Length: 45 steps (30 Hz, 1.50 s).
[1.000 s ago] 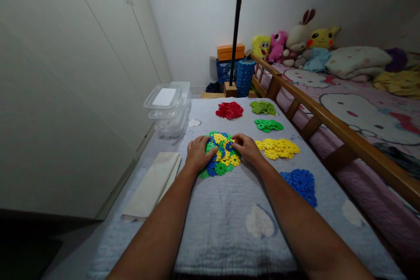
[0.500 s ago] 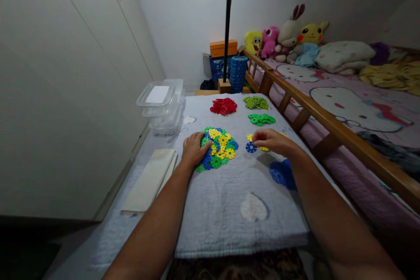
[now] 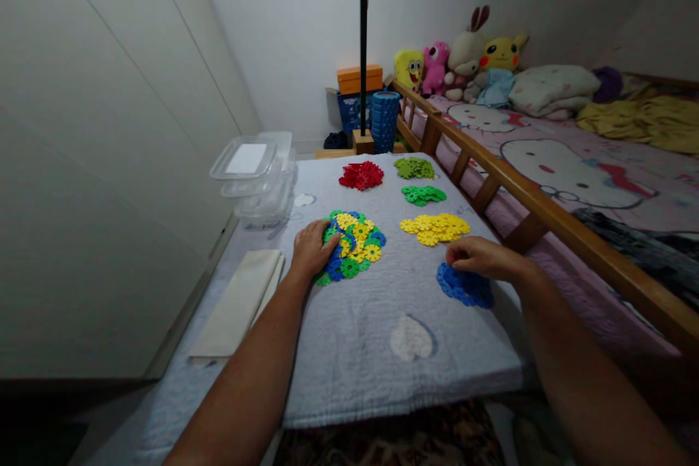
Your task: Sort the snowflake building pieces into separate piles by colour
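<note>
My left hand (image 3: pixel 314 250) lies on the left side of a mixed pile of notched plastic discs (image 3: pixel 360 246) in yellow, green and blue, its thumb stretched out over them. Above a pile of blue discs (image 3: pixel 464 287) hovers my right hand (image 3: pixel 476 258), thumb and fingers pinched together. Whether a disc is between those fingertips cannot be made out against the blue. Just beyond this hand lies a pile of yellow discs (image 3: pixel 435 228). Farther back are bright green discs (image 3: pixel 423 195), olive green pieces (image 3: pixel 414 167) and red pieces (image 3: pixel 361 175).
Stacked clear plastic containers (image 3: pixel 254 178) stand at the table's back left, with a folded cream cloth (image 3: pixel 240 306) nearer. A wooden bed rail (image 3: pixel 524 193) runs along the right side. Behind the table rises a black pole (image 3: pixel 363 44) on a wooden base.
My right hand has moved right and nearer, from the yellow discs to the blue pile; the blue disc it held is no longer distinct. My left hand stays on the mixed pile.
</note>
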Motion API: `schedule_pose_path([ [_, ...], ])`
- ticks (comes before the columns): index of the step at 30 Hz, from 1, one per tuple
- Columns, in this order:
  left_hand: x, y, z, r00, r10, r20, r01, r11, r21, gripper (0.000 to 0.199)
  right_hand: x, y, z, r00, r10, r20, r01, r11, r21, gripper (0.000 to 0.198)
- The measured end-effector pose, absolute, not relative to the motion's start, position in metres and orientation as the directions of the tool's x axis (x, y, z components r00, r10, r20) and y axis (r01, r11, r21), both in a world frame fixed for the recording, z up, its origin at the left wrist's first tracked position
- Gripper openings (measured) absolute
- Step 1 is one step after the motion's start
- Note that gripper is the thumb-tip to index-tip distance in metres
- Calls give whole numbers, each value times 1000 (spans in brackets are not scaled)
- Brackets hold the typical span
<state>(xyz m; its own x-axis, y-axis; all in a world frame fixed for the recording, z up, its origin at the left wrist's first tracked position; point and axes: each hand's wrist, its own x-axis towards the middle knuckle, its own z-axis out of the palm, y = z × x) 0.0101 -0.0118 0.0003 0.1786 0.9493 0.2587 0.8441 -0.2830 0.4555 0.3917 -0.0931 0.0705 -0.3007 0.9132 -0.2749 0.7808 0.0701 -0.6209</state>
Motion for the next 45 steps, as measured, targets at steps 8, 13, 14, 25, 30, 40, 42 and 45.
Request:
schedule_pose_path([
  [8, 8, -10, -3, 190, 945, 266, 832, -299, 467, 43, 356, -81, 80, -259, 959, -112, 905, 201, -375, 20],
  [13, 7, -9, -4, 196, 939, 282, 815, -316, 486, 41, 292, -61, 68, -351, 936, -9, 891, 330, -311, 30],
  [14, 7, -9, -4, 194, 939, 285, 813, -317, 489, 41, 281, -57, 61, -330, 944, 25, 898, 322, -299, 33],
  [25, 6, -10, -5, 191, 938, 291, 801, -320, 506, 40, 254, -40, 15, -160, 973, 168, 869, 220, -443, 38],
  [30, 4, -8, -6, 196, 937, 290, 784, -327, 528, 40, 261, -42, 21, -109, 984, 142, 777, 174, -605, 17],
  [40, 3, -5, -8, 191, 936, 294, 777, -328, 537, 39, 307, -25, 49, 19, 984, 176, 686, 115, -718, 11],
  [42, 2, -4, -9, 191, 935, 300, 775, -332, 538, 39, 323, -23, 56, 33, 990, 135, 693, 75, -717, 11],
  [45, 1, -4, -10, 191, 933, 305, 775, -333, 536, 38, 344, -29, 67, -16, 999, 32, 679, 34, -733, 13],
])
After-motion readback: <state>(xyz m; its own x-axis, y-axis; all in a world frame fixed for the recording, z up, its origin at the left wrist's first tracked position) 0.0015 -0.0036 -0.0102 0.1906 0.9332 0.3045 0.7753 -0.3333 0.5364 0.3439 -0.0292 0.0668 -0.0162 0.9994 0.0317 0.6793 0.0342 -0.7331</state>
